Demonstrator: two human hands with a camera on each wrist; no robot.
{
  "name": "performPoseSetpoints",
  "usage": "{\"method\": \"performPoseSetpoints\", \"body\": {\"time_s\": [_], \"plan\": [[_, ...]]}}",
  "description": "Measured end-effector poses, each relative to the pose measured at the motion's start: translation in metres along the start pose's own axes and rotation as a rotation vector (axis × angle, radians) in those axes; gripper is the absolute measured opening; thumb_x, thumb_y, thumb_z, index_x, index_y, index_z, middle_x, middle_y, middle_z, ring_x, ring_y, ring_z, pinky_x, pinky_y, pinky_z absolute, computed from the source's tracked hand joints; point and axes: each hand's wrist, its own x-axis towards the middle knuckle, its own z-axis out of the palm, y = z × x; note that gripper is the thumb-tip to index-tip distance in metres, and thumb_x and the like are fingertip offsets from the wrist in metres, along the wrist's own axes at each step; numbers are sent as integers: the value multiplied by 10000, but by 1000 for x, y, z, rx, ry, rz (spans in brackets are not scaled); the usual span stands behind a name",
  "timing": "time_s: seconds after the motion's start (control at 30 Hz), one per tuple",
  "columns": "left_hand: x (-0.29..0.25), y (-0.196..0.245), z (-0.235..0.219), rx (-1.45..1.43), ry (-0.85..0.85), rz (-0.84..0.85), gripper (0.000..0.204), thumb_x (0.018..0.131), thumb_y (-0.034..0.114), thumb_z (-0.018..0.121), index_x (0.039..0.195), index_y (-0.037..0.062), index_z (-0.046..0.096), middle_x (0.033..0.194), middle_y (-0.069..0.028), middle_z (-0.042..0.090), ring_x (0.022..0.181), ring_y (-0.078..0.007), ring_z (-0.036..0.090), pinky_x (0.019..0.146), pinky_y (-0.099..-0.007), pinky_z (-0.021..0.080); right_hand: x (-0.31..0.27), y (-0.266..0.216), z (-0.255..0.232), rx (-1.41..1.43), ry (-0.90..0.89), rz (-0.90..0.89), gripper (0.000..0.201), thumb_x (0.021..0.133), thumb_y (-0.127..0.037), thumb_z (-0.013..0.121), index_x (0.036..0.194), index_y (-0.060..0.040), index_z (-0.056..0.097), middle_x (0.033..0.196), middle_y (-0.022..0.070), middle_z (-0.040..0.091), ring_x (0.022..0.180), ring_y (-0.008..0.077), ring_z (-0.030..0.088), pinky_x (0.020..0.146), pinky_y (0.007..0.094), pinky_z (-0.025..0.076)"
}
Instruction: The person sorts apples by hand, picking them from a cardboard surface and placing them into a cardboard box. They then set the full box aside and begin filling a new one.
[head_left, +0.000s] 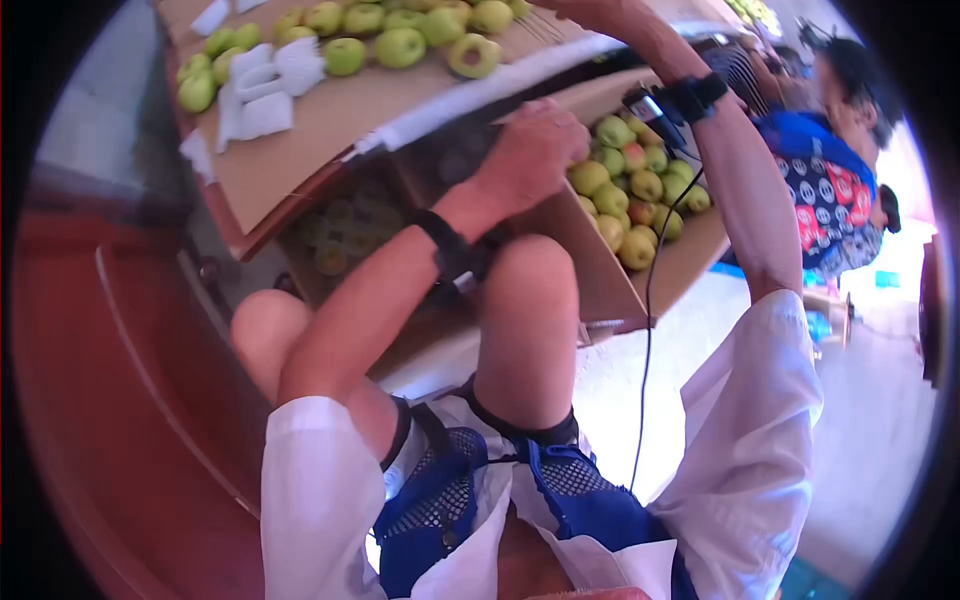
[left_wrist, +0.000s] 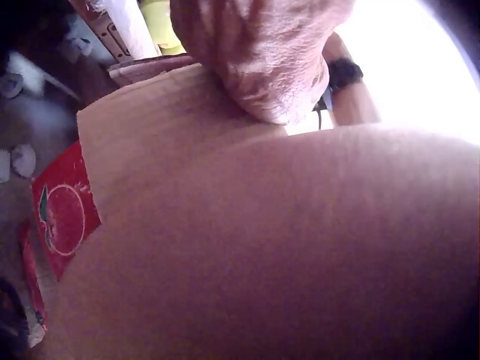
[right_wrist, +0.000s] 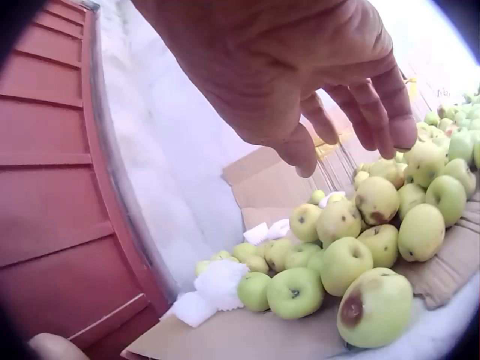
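My right hand (right_wrist: 300, 82) reaches over a pile of green apples (right_wrist: 345, 266), fingers apart and pointing down, with nothing between fingers and thumb. Its fingertips overlap the upper apples in the right wrist view. Several apples have brown spots; the nearest bruised apple (right_wrist: 375, 307) has a large dark patch. In the head view my left hand (head_left: 535, 150) is bent at the edge of a cardboard box (head_left: 590, 265) of yellow-green apples (head_left: 610, 200). The left wrist view shows only the back and heel of that hand, its fingers hidden; I cannot tell whether they grip anything.
White foam nets (head_left: 265, 90) lie on the cardboard-covered table (head_left: 290, 160). Below its edge, a shaded box holds more apples (head_left: 340, 235). A black cable (head_left: 650, 330) hangs from the right wrist. Another person (head_left: 830, 170) is at the right. A red door (right_wrist: 52, 172) stands left.
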Motion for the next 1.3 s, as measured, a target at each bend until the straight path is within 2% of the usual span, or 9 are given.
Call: {"method": "performPoseSetpoints", "body": {"time_s": [0.07, 0.1, 0.2, 0.3, 0.33, 0.43, 0.57, 0.73, 1.3], "plan": [[-2, -8, -21, -30, 20, 23, 118, 840, -8, 580, 891, 77, 645, 897, -123, 670, 1008, -379, 663, 1055, -445, 485, -24, 47, 9, -50, 95, -109, 325, 1034, -328, 689, 1237, -76, 716, 973, 78, 711, 896, 169, 693, 757, 295, 540], [-1, 18, 21, -102, 65, -33, 119, 843, -12, 576, 892, 72, 644, 896, -122, 668, 998, -374, 662, 1060, -444, 483, -56, 88, 14, -117, 57, -125, 324, 1068, -371, 660, 1122, -76, 782, 807, 15, 743, 730, 119, 732, 624, 260, 563], [5, 8, 11, -59, 45, -9, 122, 854, -34, 563, 892, 56, 636, 884, -114, 655, 955, -346, 652, 1102, -437, 466, -100, 90, 44, -19, 28, 282, 287, 1029, -302, 693, 1110, -39, 774, 793, 26, 718, 720, 126, 704, 592, 298, 532], [8, 9, 8, -69, 20, -42, 140, 863, -47, 550, 892, 57, 638, 874, -102, 647, 936, -327, 651, 1130, -436, 454, -105, 161, 67, -219, 43, 273, 361, 989, -329, 750, 1215, -48, 754, 924, 41, 747, 753, 143, 712, 585, 303, 535], [7, 11, 8, -66, 16, -44, 145, 865, -49, 549, 895, 59, 641, 873, -99, 645, 934, -324, 651, 1136, -437, 451, -117, 165, 71, -73, 37, 346, 622, 940, -351, 809, 1449, -47, 622, 1122, 63, 746, 838, 147, 726, 607, 308, 554], [6, 12, 7, -57, 5, -54, 156, 870, -54, 548, 902, 63, 648, 870, -90, 642, 928, -315, 652, 1150, -441, 443, -116, 190, 97, 135, 192, 312, 899, 903, -368, 852, 1617, -47, 409, 1292, 94, 701, 962, 147, 711, 655, 292, 560], [7, 13, 8, -57, 0, -52, 158, 872, -56, 558, 904, 68, 651, 869, -81, 641, 925, -306, 655, 1157, -445, 437, -92, 216, 142, 144, 243, 341, 910, 859, -310, 884, 1602, -205, 369, 1537, 277, 537, 1336, 375, 606, 990, 535, 565], [7, 14, 7, -73, 9, -55, 156, 883, -55, 568, 906, 73, 653, 873, -76, 645, 932, -305, 658, 1162, -444, 434, -73, 207, 185, -147, 493, 561, 917, 820, -364, 930, 1562, -218, 411, 1470, 301, 491, 1314, 520, 584, 1038, 595, 544], [8, 13, 5, -83, 8, -13, 118, 843, -5, 561, 869, 72, 646, 877, -124, 628, 981, -362, 633, 1039, -438, 465, -85, 219, 199, -153, 635, 293, 695, 756, -192, 881, 1397, -222, 614, 1347, 308, 507, 1188, 529, 620, 1034, 545, 547]]}}
